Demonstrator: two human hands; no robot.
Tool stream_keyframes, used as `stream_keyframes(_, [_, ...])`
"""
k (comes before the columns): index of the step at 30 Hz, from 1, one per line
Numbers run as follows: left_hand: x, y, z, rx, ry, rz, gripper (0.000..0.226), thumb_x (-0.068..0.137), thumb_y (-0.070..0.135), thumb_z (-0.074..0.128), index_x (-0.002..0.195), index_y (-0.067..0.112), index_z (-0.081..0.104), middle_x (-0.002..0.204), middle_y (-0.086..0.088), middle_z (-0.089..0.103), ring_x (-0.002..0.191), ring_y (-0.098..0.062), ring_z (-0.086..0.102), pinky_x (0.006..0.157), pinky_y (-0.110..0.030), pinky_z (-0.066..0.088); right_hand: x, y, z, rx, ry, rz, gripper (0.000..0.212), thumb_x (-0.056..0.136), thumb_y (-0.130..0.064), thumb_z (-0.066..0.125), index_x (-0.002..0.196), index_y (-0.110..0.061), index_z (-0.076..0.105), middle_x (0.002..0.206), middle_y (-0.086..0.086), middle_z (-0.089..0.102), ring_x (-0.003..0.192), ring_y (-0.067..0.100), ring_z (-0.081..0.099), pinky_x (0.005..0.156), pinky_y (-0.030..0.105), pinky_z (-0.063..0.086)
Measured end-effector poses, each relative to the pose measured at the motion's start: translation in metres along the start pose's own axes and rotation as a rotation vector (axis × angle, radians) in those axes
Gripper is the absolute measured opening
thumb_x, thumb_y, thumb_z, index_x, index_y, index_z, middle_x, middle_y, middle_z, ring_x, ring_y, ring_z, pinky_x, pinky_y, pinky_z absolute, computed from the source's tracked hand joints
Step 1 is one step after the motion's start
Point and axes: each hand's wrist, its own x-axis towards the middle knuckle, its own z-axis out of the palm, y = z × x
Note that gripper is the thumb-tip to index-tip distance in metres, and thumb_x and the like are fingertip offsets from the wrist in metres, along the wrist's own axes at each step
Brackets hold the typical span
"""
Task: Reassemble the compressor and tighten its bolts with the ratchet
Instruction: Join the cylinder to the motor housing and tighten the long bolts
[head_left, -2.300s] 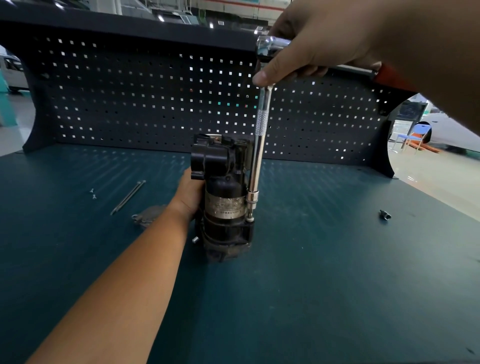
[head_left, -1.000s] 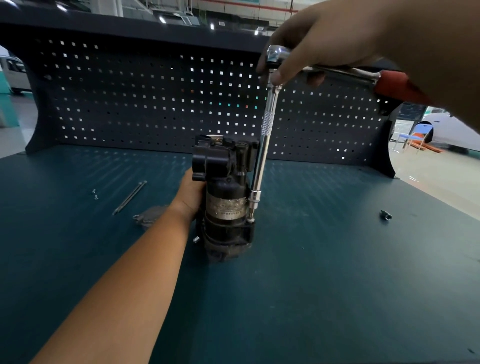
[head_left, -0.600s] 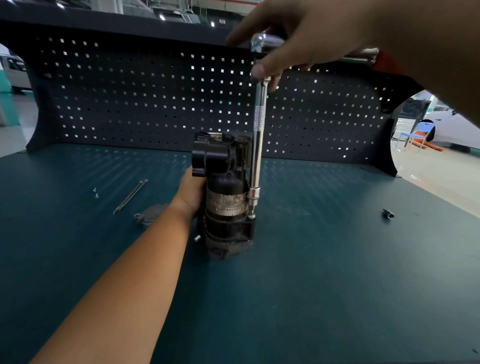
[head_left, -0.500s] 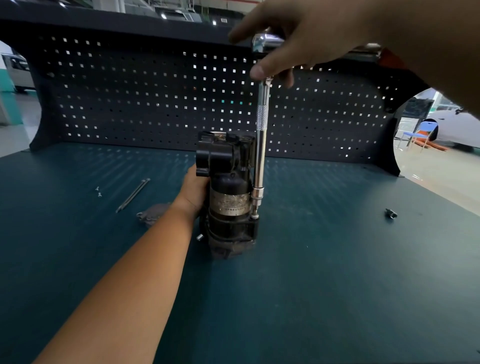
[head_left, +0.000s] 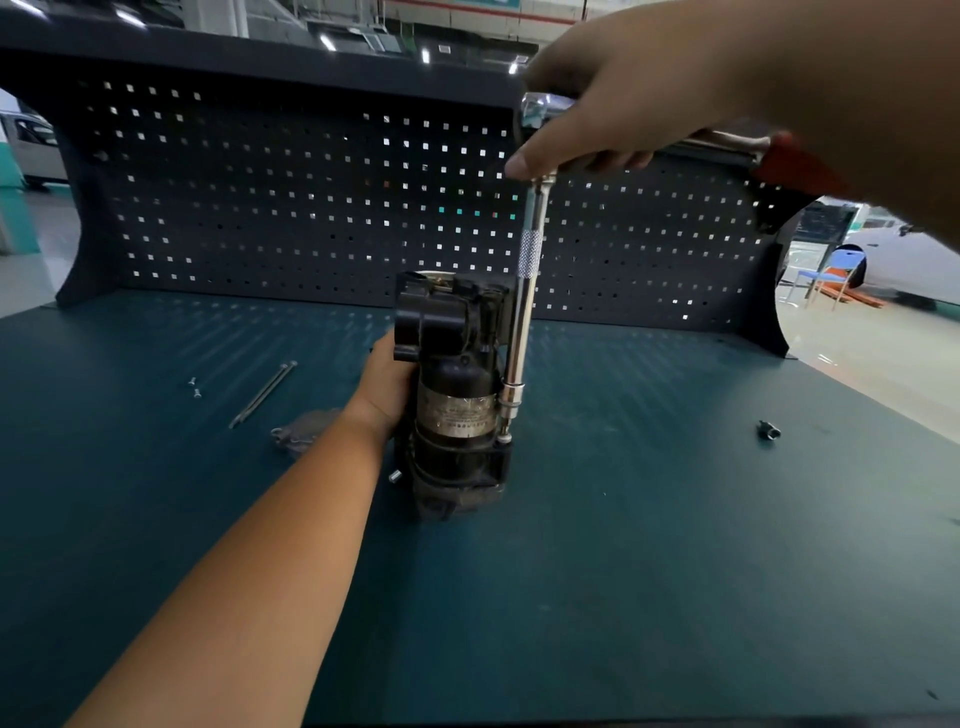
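Observation:
The black compressor (head_left: 454, 400) stands upright on the dark teal bench. My left hand (head_left: 387, 387) grips its left side; the fingers are hidden behind the body. A chrome ratchet with a long extension (head_left: 524, 312) runs straight down the compressor's right side, its socket seated on a bolt (head_left: 503, 440) at the lower flange. My right hand (head_left: 613, 98) holds the ratchet head from above, thumb pressing down by the extension's top. The red handle (head_left: 795, 161) sticks out to the right behind my wrist.
Two long bolts (head_left: 262, 395) and small screws (head_left: 195, 387) lie at the left, with a grey metal part (head_left: 298, 436) near my left wrist. A small socket (head_left: 768, 430) lies at the right. A perforated back panel (head_left: 260, 197) closes the bench's far side.
The ratchet handle has swung back and forth around the upright extension; it now points right and is visible again. The compressor and my left hand stay put.

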Motion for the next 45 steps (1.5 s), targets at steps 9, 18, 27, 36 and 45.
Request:
stream_keyframes(9, [0.005,-0.005,-0.007,0.028,0.055,-0.074,0.019,0.065,0.038,0.056,0.054,0.035,0.07,0.06,0.012,0.067,0.057,-0.002,0.064,0.061,-0.026,0.046,-0.012,0.014,-0.006,0.155,-0.013,0.018,0.019,0.09,-0.032,0.06,0.078,-0.018,0.053,0.053,-0.006,0.042,0.033,0.0,0.035,0.034,0.014,0.032])
stream_keyframes(18, [0.004,-0.006,-0.006,-0.002,0.045,-0.046,0.016,0.056,0.038,0.062,0.064,0.024,0.065,0.058,0.011,0.066,0.054,-0.002,0.063,0.052,-0.021,0.049,-0.011,0.014,-0.001,0.146,-0.036,0.014,0.015,0.089,-0.034,0.06,0.081,-0.021,0.056,0.056,-0.005,0.047,0.036,0.0,0.04,0.036,0.014,0.037])
stream_keyframes(27, [0.006,-0.008,-0.008,0.02,0.056,-0.036,0.013,0.052,0.044,0.06,0.054,0.036,0.07,0.058,0.014,0.066,0.055,0.001,0.061,0.062,-0.027,0.045,-0.011,0.026,-0.004,0.057,0.074,0.034,0.029,0.085,-0.048,0.058,0.081,-0.02,0.055,0.061,-0.004,0.049,0.044,0.005,0.045,0.043,0.019,0.04])
stream_keyframes(36, [0.005,-0.007,-0.008,0.023,0.036,-0.033,0.019,0.049,0.049,0.059,0.055,0.035,0.07,0.059,0.013,0.066,0.056,0.0,0.062,0.063,-0.027,0.045,-0.007,0.026,0.0,0.102,0.11,0.046,0.024,0.087,-0.047,0.058,0.079,-0.024,0.054,0.063,-0.007,0.052,0.038,-0.003,0.049,0.038,0.013,0.037])
stream_keyframes(45, [0.01,-0.01,-0.01,0.022,0.044,-0.048,0.018,0.068,0.034,0.056,0.058,0.03,0.07,0.063,0.011,0.068,0.06,-0.004,0.064,0.066,-0.031,0.045,-0.001,0.027,0.002,0.153,0.043,0.045,0.023,0.087,-0.04,0.06,0.071,-0.027,0.05,0.054,-0.007,0.048,0.031,-0.003,0.041,0.034,0.013,0.033])
